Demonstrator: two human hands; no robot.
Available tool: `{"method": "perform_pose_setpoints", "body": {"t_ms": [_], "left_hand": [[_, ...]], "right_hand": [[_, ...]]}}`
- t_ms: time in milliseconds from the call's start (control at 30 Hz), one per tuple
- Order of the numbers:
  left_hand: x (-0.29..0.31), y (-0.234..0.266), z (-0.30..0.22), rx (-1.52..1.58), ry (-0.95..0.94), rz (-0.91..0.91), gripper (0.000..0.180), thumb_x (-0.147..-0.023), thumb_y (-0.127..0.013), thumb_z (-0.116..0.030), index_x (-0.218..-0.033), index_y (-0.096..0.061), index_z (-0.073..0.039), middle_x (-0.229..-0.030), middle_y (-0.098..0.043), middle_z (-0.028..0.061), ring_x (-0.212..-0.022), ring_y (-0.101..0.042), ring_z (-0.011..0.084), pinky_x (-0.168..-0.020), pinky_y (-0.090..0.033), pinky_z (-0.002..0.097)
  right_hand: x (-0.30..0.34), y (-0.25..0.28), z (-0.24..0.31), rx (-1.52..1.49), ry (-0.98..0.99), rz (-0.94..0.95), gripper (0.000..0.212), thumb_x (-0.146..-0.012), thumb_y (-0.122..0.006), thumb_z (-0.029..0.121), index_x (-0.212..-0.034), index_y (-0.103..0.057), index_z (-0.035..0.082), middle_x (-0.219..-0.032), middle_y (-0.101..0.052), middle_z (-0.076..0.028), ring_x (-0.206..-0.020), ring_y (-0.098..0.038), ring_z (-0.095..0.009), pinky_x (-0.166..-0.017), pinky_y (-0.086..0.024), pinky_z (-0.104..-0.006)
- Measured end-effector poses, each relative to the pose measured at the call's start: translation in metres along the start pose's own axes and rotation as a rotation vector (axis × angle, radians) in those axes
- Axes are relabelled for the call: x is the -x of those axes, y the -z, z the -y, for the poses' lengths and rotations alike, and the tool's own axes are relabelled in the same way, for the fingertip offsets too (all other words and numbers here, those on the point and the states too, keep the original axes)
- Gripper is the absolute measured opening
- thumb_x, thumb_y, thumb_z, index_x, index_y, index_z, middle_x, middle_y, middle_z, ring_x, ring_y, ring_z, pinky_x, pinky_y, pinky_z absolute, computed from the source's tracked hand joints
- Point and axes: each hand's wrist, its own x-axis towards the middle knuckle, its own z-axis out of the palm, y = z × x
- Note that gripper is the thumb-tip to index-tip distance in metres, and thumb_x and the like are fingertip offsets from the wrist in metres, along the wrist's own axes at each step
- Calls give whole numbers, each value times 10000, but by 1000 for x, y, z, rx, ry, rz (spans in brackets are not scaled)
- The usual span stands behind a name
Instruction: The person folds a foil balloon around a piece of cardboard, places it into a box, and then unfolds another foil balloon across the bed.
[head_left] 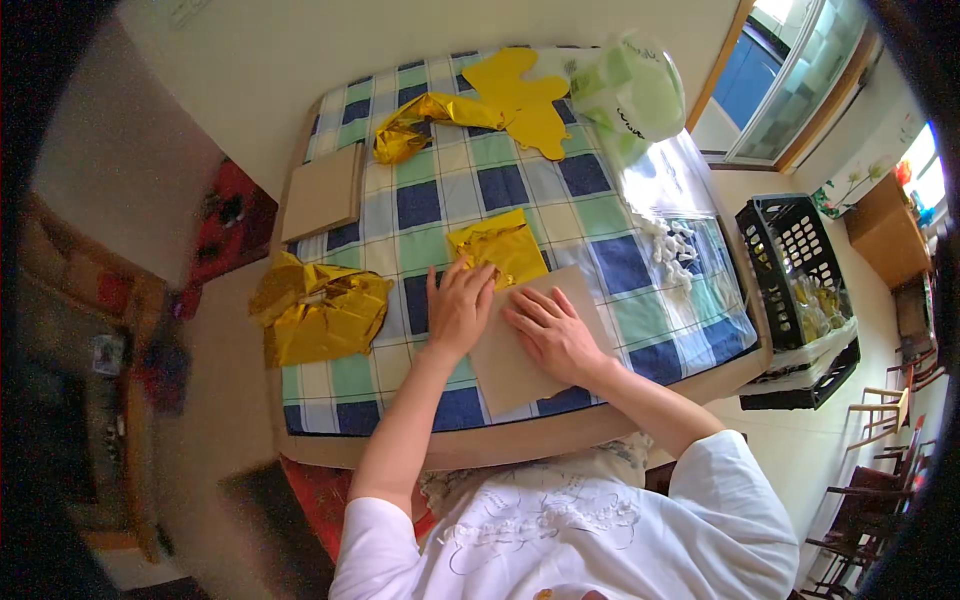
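Note:
A tan cardboard sheet [505,375] lies at an angle on the table in front of me. My right hand [553,335] rests flat on it, fingers stretched toward its far left part. A shiny gold foil piece [510,248] adjoins the board's far edge; where the two meet is partly hidden by my fingers. My left hand [462,308] has its fingers apart, their tips on the near edge of the foil, beside the board's left edge. Crumpled gold foil [330,310] lies further left, partly at the table's edge.
A checked cloth [625,260] covers the table. Toward the back are a stack of boards [325,190], twisted gold foil [410,130], a yellow cutout sheet [530,105] and a pale green plastic bag [630,95]. White scraps [672,250] lie right, near a black crate [790,260].

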Motion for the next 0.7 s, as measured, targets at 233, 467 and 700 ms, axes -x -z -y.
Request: {"method": "perform_pose_setpoints", "body": {"t_ms": [233, 467, 700], "left_hand": [[-9, -12, -4, -63, 123, -147, 368, -872, -621, -161, -1236, -593, -125, -1049, -649, 100, -1159, -516, 262, -1052, -296, 487], [-12, -10, -18, -107, 216, -291, 664, -740, -770, -174, -1312, -454, -57, -1015, -629, 154, -1093, -522, 329, -952, -369, 467], [-36, -6, -16, 83, 659, -76, 662, -693, -809, -244, -1221, -497, 6, -1043, -647, 191, -978, -612, 390, -822, -482, 460]], "right_hand": [[3, -2, -3, -23, 10, -15, 399, -885, -544, 150, -1282, -536, 111, -1375, -476, -108, -1333, -383, -265, -1127, -227, -499], [7, -5, -6, 2, 26, -2, 429, -869, -529, 138, -1297, -513, 116, -1393, -458, -105, -1337, -373, -261, -1129, -224, -498], [4, -10, -8, -28, -24, -28, 381, -855, -510, 134, -1227, -508, 49, -1382, -467, -104, -1336, -373, -259, -1128, -236, -488]]}}
